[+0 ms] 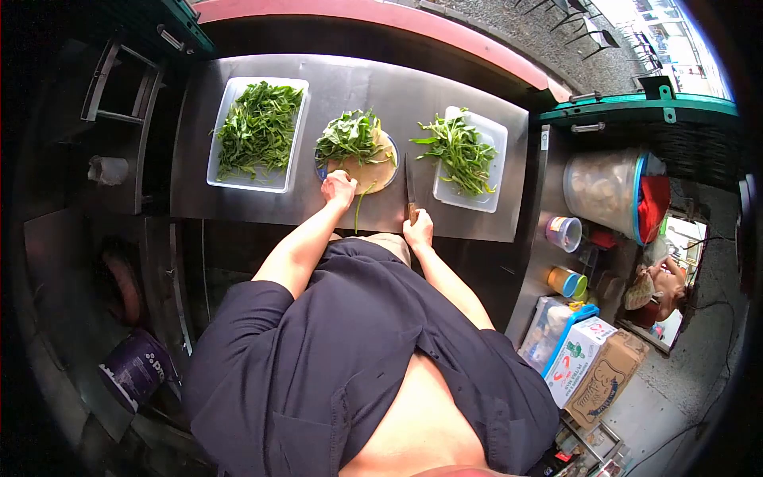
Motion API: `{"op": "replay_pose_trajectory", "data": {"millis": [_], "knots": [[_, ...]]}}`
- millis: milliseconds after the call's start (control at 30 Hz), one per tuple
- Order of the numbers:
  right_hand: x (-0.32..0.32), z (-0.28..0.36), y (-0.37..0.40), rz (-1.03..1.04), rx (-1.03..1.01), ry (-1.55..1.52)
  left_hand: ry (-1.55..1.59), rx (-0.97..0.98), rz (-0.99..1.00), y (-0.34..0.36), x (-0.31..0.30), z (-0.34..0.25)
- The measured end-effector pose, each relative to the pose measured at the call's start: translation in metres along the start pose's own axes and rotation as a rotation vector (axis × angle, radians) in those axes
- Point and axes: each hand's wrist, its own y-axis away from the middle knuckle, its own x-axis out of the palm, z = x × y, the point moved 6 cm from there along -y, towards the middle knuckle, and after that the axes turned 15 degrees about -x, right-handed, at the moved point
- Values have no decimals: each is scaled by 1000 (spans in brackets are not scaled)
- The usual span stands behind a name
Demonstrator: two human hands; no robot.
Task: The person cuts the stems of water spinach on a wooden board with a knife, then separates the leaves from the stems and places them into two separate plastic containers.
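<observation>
My right hand [418,229] is closed round the wooden handle of a knife [410,184], whose blade points away from me over the steel table [373,79]. At the near left edge of a round cutting board [372,173], my left hand [339,188] has its fingers curled; what they hold, if anything, is too small to tell. Leafy greens [350,137] are heaped on the board, and a loose stem [360,208] hangs over its near edge. Cut greens [261,131] fill a white tray [296,163] on the left. Another tray [494,151] on the right holds more greens [461,153].
To the right stand a large clear tub [600,191], small plastic containers [564,233] and cardboard boxes [608,378]. A purple bucket [135,370] is low on the left. Beyond the table runs a pink ledge [381,20].
</observation>
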Motion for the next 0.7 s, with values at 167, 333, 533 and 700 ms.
{"op": "replay_pose_trajectory", "data": {"millis": [167,333,533,700], "knots": [[2,-2,6,-14,32,-137,281,154,24,15,-14,-17],[3,10,13,-40,38,-263,326,153,-29,10,-21,-13],[-12,44,18,67,71,-366,126,-48,37,-22,10,24],[-20,85,24,150,-110,-322,132,-25,54,-15,1,18]]}}
